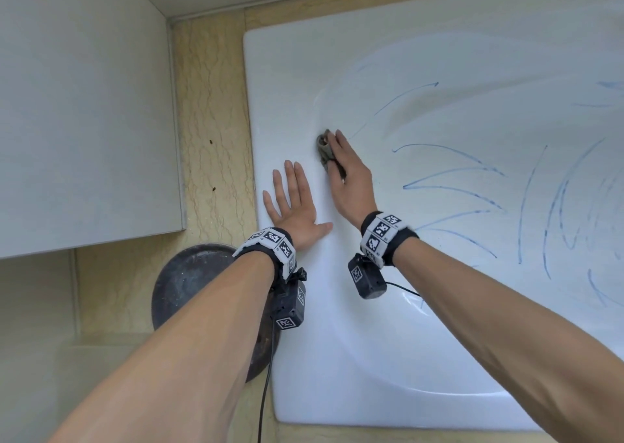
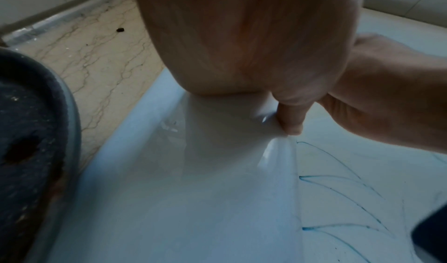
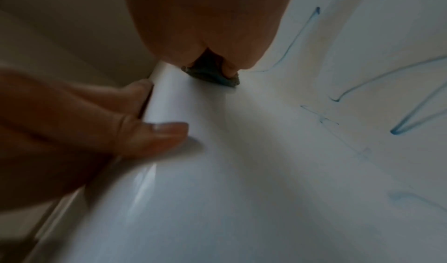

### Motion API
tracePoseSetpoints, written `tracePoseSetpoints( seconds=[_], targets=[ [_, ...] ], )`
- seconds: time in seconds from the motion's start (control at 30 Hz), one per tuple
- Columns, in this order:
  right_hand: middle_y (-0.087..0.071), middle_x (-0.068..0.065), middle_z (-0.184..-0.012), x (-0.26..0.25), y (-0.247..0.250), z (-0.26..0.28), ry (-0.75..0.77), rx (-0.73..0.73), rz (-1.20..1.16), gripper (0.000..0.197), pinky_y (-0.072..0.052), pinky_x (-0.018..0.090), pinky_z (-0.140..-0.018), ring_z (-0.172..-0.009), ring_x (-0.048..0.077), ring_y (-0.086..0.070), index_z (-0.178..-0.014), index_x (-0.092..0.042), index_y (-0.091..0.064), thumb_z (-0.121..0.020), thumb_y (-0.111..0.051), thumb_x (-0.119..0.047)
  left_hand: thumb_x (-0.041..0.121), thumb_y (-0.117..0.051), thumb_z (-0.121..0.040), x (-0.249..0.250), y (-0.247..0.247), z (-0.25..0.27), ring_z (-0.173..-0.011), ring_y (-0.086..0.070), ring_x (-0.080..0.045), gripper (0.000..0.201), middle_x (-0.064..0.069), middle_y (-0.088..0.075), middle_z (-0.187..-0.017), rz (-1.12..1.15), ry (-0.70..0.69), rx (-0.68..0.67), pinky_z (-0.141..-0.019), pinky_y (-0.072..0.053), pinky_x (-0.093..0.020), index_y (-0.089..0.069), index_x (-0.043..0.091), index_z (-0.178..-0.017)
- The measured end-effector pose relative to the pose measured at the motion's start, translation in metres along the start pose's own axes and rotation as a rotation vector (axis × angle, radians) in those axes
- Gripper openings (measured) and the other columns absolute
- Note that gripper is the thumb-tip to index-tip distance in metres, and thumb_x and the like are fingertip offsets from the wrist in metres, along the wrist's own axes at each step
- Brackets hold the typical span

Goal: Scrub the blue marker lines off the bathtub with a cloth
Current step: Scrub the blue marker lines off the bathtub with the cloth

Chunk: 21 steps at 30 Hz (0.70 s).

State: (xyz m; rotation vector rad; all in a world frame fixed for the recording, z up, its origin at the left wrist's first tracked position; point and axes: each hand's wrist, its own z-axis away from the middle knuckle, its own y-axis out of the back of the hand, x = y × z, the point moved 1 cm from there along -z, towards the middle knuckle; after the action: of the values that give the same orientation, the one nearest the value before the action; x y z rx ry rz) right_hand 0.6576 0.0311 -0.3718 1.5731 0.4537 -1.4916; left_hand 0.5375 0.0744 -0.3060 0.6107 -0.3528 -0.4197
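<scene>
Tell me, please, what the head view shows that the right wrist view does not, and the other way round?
Only the head view shows both wrist bands, the dark round object on the floor beside the tub, the marbled tile surround and the whole spread of blue marker lines across the bathtub.

Only the right wrist view shows the blue-stained underside of the cloth pressed on the tub under the palm.

Both show the right hand pressing the cloth near the rim, the left hand resting flat on the rim, and blue lines not yet wiped.

Left hand (image 1: pixel 293 206) flat, fingers spread, palm down. Right hand (image 1: pixel 349 179) extended forward, fingers straight, pressing down.
</scene>
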Motion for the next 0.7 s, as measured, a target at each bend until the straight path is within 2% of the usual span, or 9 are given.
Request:
tracePoseSetpoints(
  seconds=[0.07,0.17,0.27,0.33,0.43,0.5,0.6,0.7],
  targets=[
    [-0.032,-0.001,-0.158,-0.004,-0.003,0.006,0.084,-0.036,-0.025,0.050,-0.030,0.036,-0.119,-0.145,0.008,-0.029,-0.148,-0.017,-0.043,-0.099,-0.047,-0.006,0.053,-0.061,-0.084,0.000,0.000,0.000,-0.133,0.049,-0.026,0.125,0.000,0.055,-0.143,-0.007,0.012,0.000,-0.113,0.022,-0.056,0.043,0.015,-0.142],
    [-0.032,0.002,-0.158,-0.007,-0.004,0.005,0.260,-0.110,0.018,0.045,-0.028,0.045,-0.119,-0.148,0.018,-0.024,-0.145,-0.014,-0.048,-0.100,-0.049,-0.005,0.057,-0.057,-0.087,0.001,0.000,-0.002,-0.132,0.050,-0.029,0.121,-0.005,0.055,-0.143,-0.041,0.026,-0.025,-0.113,0.023,-0.056,0.040,0.012,-0.143],
    [-0.033,0.006,-0.157,-0.005,-0.001,-0.014,0.409,-0.158,0.084,0.046,-0.025,0.047,-0.120,-0.149,0.023,-0.021,-0.143,-0.011,-0.049,-0.099,-0.047,0.000,0.055,-0.058,-0.087,0.001,0.000,-0.003,-0.132,0.050,-0.028,0.122,-0.004,0.056,-0.142,-0.036,0.023,-0.017,-0.112,0.023,-0.057,0.042,0.012,-0.142],
    [-0.036,0.007,-0.156,-0.002,-0.005,-0.039,0.390,-0.080,0.059,0.045,-0.025,0.045,-0.120,-0.148,0.024,-0.025,-0.141,-0.011,-0.051,-0.098,-0.048,0.002,0.052,-0.061,-0.085,0.001,0.001,-0.003,-0.131,0.051,-0.026,0.125,0.000,0.057,-0.141,-0.001,0.015,0.001,-0.112,0.023,-0.057,0.045,0.014,-0.140],
    [-0.041,0.007,-0.153,-0.002,-0.015,-0.073,0.201,0.120,-0.093,0.039,-0.025,0.044,-0.120,-0.145,0.022,-0.032,-0.136,-0.011,-0.057,-0.099,-0.052,-0.001,0.053,-0.060,-0.085,0.001,0.000,-0.003,-0.131,0.051,-0.026,0.125,0.001,0.057,-0.141,0.005,-0.002,0.009,-0.111,0.024,-0.057,0.046,0.015,-0.140],
    [-0.040,0.004,-0.153,-0.005,-0.022,-0.085,0.110,0.212,-0.139,0.038,-0.023,0.040,-0.121,-0.146,0.020,-0.031,-0.137,-0.013,-0.058,-0.100,-0.052,-0.004,0.055,-0.056,-0.085,0.003,-0.001,-0.003,-0.133,0.049,-0.026,0.122,0.000,0.055,-0.144,0.007,0.001,0.020,-0.112,0.024,-0.056,0.043,0.014,-0.142],
    [-0.038,0.004,-0.155,-0.011,-0.029,-0.092,0.088,0.308,-0.134,0.038,-0.023,0.031,-0.121,-0.147,0.018,-0.028,-0.138,-0.014,-0.056,-0.101,-0.049,-0.007,0.047,-0.049,-0.088,0.004,-0.005,-0.004,-0.136,0.046,-0.026,0.110,0.000,0.051,-0.147,0.006,0.030,0.069,-0.115,0.015,-0.059,0.040,0.015,-0.144],
    [-0.039,0.008,-0.154,-0.011,-0.024,-0.105,0.077,0.420,-0.188,0.035,-0.029,0.039,-0.118,-0.144,0.021,-0.035,-0.135,-0.012,-0.059,-0.101,-0.051,-0.009,0.058,-0.046,-0.089,0.003,-0.004,-0.005,-0.135,0.048,-0.025,0.112,0.002,0.054,-0.145,0.004,0.039,0.061,-0.114,0.020,-0.057,0.043,0.016,-0.142]
  ],
)
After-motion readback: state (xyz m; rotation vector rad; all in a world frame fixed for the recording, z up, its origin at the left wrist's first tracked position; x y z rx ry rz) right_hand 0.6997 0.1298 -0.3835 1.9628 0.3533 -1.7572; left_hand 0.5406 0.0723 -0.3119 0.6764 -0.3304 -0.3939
